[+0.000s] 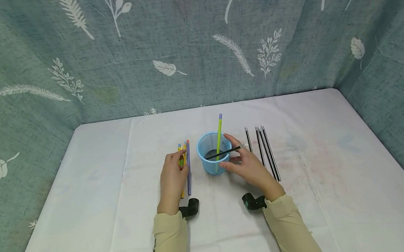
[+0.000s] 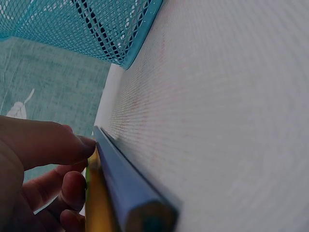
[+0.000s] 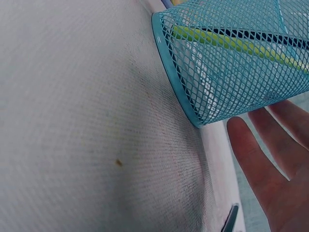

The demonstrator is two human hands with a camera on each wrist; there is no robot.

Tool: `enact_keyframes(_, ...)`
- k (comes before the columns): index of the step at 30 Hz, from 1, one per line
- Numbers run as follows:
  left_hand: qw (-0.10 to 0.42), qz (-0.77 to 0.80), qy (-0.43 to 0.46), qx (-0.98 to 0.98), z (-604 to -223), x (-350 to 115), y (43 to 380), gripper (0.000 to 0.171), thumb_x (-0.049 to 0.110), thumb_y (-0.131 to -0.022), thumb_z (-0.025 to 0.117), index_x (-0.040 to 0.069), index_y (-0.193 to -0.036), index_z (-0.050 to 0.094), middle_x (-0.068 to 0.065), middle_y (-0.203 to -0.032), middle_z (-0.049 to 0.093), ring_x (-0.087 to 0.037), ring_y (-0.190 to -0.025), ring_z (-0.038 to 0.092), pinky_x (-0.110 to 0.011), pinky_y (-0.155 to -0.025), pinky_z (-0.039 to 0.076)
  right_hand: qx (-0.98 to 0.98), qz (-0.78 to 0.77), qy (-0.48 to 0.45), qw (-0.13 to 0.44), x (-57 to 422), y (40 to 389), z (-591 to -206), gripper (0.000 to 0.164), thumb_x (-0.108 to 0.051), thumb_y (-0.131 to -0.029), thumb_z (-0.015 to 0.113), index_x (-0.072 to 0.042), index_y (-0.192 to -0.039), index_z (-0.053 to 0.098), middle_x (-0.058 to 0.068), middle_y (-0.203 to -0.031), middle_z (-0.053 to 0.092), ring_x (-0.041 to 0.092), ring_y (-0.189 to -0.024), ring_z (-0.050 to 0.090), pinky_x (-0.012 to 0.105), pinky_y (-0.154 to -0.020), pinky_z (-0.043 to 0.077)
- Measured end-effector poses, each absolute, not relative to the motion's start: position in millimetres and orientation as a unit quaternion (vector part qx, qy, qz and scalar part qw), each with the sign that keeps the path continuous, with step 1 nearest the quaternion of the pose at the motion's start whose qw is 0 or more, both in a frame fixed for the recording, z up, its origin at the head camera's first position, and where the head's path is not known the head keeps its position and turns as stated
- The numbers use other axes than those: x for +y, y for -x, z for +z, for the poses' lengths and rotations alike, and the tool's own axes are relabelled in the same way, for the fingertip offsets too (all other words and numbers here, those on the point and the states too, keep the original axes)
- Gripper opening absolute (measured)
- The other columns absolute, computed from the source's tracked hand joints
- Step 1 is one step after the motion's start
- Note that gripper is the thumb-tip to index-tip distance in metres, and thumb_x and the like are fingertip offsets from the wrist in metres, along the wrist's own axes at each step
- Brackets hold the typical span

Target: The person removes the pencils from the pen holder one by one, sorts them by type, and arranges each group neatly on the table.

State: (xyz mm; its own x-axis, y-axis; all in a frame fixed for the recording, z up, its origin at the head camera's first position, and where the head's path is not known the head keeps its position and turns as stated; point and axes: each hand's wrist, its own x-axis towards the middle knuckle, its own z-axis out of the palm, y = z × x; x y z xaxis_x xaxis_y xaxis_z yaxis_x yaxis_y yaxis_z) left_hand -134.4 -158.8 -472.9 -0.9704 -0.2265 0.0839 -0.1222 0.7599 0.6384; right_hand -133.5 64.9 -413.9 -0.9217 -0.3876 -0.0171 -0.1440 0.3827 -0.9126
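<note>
A blue mesh pencil cup (image 1: 210, 167) stands upright mid-table, holding a lime-green pencil (image 1: 219, 134) and a black pencil (image 1: 225, 152) that leans right over the rim. My right hand (image 1: 249, 169) holds the cup's right side, thumb at the front rim and a finger at the back. In the right wrist view, the fingers (image 3: 251, 145) lie along the mesh. To the left, my left hand (image 1: 174, 175) pinches a yellow pencil (image 2: 99, 198) in a small group, with a green one partly hidden behind the fingers. A purple pencil (image 1: 189, 178) lies right alongside.
Several black pencils (image 1: 269, 152) lie side by side right of the cup, partly behind the right hand. White cloth covers the table (image 1: 85, 182). A leaf-patterned curtain (image 1: 189, 55) hangs at the back and sides. Each wrist wears a small black camera.
</note>
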Motion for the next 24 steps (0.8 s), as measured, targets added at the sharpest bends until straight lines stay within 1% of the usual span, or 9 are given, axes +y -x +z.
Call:
enact_keyframes(9,0.073,-0.341,-0.094,-0.932,-473,-159,134,0.037,0.01,-0.084,0.059,0.016,-0.119,0.056,-0.006,-0.114,0.046,-0.022,-0.095,0.049,-0.037,-0.078,0.044,0.822,-0.534,0.164,0.111,65,134,-416,0.073,-0.03,-0.083,0.064,-0.029,-0.142,0.021,0.014,-0.14,0.029,0.039,-0.107,0.05,0.048,-0.086,0.041)
enact_keyframes(11,0.068,-0.339,-0.094,-0.934,-472,-158,134,0.036,0.012,-0.084,0.06,0.017,-0.119,0.056,-0.006,-0.113,0.047,-0.021,-0.094,0.049,-0.036,-0.077,0.043,0.821,-0.535,0.166,0.11,65,135,-416,0.073,-0.029,-0.083,0.064,-0.028,-0.142,0.021,0.015,-0.14,0.029,0.039,-0.107,0.05,0.048,-0.086,0.041)
enact_keyframes(14,0.053,-0.333,-0.095,-0.937,-469,-157,134,0.037,0.019,-0.084,0.061,0.017,-0.121,0.055,-0.006,-0.114,0.047,-0.02,-0.088,0.048,-0.034,-0.071,0.043,0.821,-0.534,0.167,0.108,65,135,-416,0.073,-0.029,-0.083,0.064,-0.028,-0.142,0.021,0.015,-0.141,0.029,0.039,-0.106,0.05,0.048,-0.086,0.041)
enact_keyframes(16,0.043,-0.327,-0.097,-0.939,-466,-155,133,0.039,0.025,-0.084,0.06,0.017,-0.122,0.054,-0.007,-0.115,0.047,-0.021,-0.086,0.047,-0.033,-0.069,0.042,0.822,-0.534,0.167,0.108,65,135,-416,0.073,-0.029,-0.083,0.064,-0.029,-0.142,0.021,0.014,-0.141,0.029,0.039,-0.106,0.05,0.048,-0.085,0.041)
enact_keyframes(18,0.039,-0.322,-0.096,-0.941,-462,-154,132,0.04,0.029,-0.085,0.059,0.016,-0.123,0.053,-0.008,-0.116,0.047,-0.021,-0.089,0.047,-0.035,-0.071,0.043,0.823,-0.532,0.165,0.109,65,134,-415,0.073,-0.029,-0.082,0.064,-0.032,-0.141,0.021,0.014,-0.14,0.029,0.038,-0.106,0.051,0.047,-0.085,0.042)
enact_keyframes(22,0.046,-0.333,-0.088,-0.938,-453,-153,130,0.042,0.032,-0.086,0.057,0.015,-0.124,0.051,-0.008,-0.116,0.048,-0.023,-0.098,0.048,-0.038,-0.079,0.042,0.824,-0.532,0.162,0.11,65,134,-413,0.073,-0.029,-0.082,0.065,-0.034,-0.14,0.022,0.014,-0.14,0.03,0.038,-0.106,0.051,0.047,-0.085,0.042)
enact_keyframes(24,0.05,-0.353,-0.079,-0.931,-449,-152,130,0.043,0.033,-0.087,0.055,0.015,-0.126,0.05,-0.007,-0.116,0.049,-0.022,-0.099,0.049,-0.039,-0.079,0.042,0.822,-0.535,0.161,0.109,65,134,-413,0.073,-0.027,-0.082,0.065,-0.033,-0.14,0.022,0.014,-0.14,0.03,0.038,-0.106,0.05,0.048,-0.086,0.041)
